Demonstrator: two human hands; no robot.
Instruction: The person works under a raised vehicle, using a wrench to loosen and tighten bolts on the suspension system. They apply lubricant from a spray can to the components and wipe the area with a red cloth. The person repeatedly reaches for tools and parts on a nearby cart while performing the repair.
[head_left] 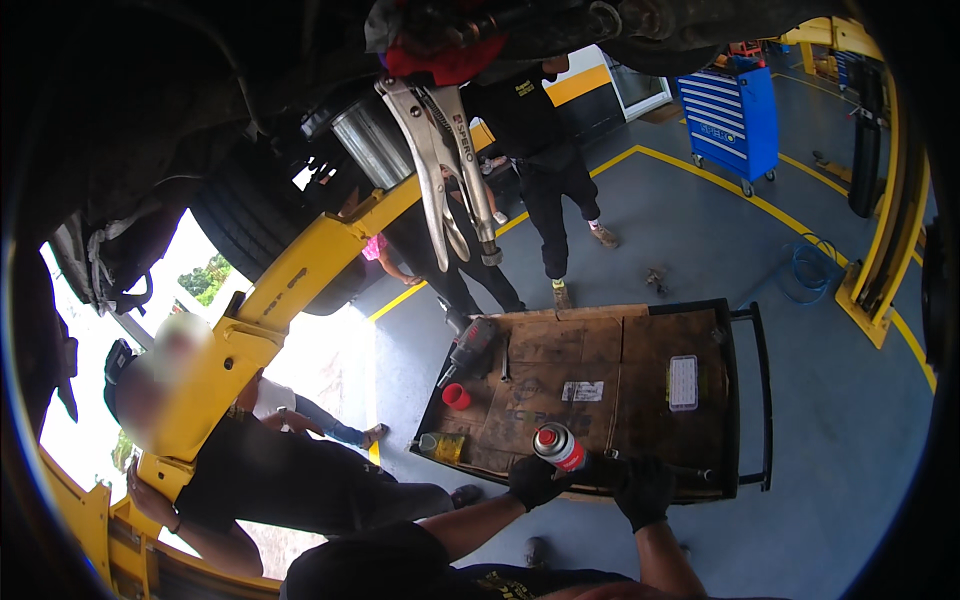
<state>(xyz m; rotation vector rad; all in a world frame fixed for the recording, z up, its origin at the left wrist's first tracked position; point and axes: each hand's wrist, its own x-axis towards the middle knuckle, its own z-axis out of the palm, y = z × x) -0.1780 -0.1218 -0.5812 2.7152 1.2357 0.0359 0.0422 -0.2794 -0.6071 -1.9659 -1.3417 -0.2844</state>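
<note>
My left hand point(538, 482), in a black glove, is closed against the lower side of a red and white spray can point(562, 449) with a red top. Beside it, my right hand point(645, 490), also black-gloved, is curled at the near edge of the cart. A dark bar-like shape point(692, 472) shows next to it; shadow hides what the fingers hold. Overhead, locking pliers point(432, 160) hang from the vehicle's underside by a red cloth point(445, 62). A cardboard-topped cart point(545, 350) stands before me, bearing an impact wrench point(472, 350) and a red cup point(456, 396).
Also on the cart are a yellowish bottle point(441, 446) and a clear case point(683, 383). A yellow lift arm point(300, 270) crosses at left, with a person point(300, 470) beside it. Other people stand beyond the cart. A blue tool cabinet point(728, 120) and blue hose point(808, 265) are at right.
</note>
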